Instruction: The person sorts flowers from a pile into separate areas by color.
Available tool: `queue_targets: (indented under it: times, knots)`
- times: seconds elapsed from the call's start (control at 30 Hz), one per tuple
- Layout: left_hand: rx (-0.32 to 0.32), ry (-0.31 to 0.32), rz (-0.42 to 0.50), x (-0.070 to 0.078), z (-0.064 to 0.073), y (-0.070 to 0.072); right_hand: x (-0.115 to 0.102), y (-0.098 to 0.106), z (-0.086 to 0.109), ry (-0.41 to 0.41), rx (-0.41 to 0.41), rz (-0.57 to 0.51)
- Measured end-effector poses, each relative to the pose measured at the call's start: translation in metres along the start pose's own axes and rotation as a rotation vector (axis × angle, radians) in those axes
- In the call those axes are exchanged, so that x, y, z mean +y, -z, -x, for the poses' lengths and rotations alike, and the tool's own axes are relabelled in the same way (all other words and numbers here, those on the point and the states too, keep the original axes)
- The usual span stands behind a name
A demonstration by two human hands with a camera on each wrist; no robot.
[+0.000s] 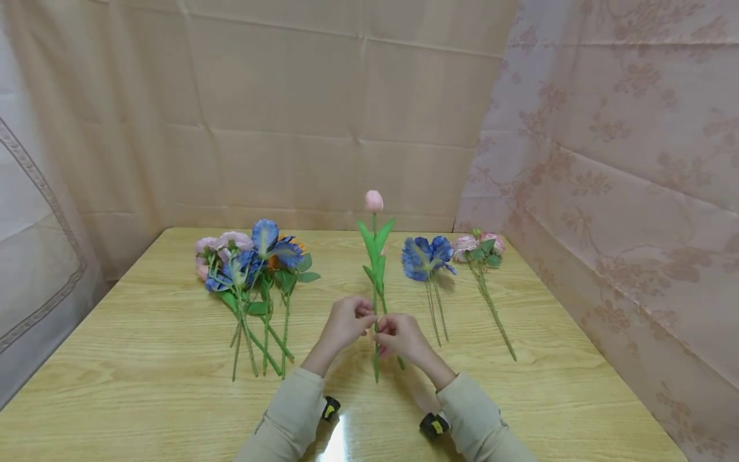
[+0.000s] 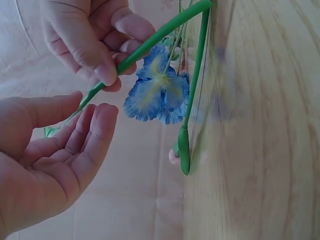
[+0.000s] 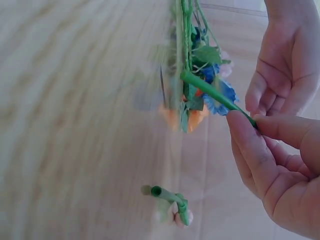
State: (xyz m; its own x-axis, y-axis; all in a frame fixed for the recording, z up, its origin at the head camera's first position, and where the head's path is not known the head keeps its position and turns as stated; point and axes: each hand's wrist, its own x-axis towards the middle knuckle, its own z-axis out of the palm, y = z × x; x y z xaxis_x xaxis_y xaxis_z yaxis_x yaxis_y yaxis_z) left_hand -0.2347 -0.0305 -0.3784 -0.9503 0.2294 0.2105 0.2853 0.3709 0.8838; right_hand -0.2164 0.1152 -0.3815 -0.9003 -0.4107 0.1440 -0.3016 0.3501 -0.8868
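Note:
A pink artificial tulip (image 1: 374, 201) stands upright over the middle of the table, its green leaves below the bloom. My right hand (image 1: 404, 335) pinches its stem low down between thumb and fingers; the stem's lower end (image 3: 200, 85) sticks out past them in the right wrist view. Beside the stem, slightly higher, is my left hand (image 1: 349, 321). Seen from the left wrist, the thumb and fingers of my left hand (image 2: 55, 155) are parted, with the stem passing by their tips. Behind the raised flower lies a second tulip, its stem (image 1: 400, 360) on the table.
On the left of the wooden table (image 1: 144, 359) lies a pile of blue irises (image 1: 265, 237), pink flowers (image 1: 231, 240) and an orange bloom (image 1: 299, 246). To the right lie more blue irises (image 1: 427, 256) and a pink flower spray (image 1: 479, 247). Curtains (image 1: 277, 115) hang behind.

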Motion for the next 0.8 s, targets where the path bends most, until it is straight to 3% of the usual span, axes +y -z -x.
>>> queue_targets:
  times: [0.1, 0.27, 0.8]
  knots:
    - [-0.003, -0.007, -0.054, -0.002, 0.001, 0.0, 0.016, 0.003, -0.006, -0.023, 0.021, 0.022]
    - [-0.009, -0.029, -0.131, -0.005, 0.001, 0.001, 0.024, 0.008, -0.01, -0.071, 0.058, 0.063]
    - [-0.059, -0.035, -0.174, -0.01, 0.003, 0.003, 0.032, 0.023, -0.021, -0.27, 0.124, 0.226]
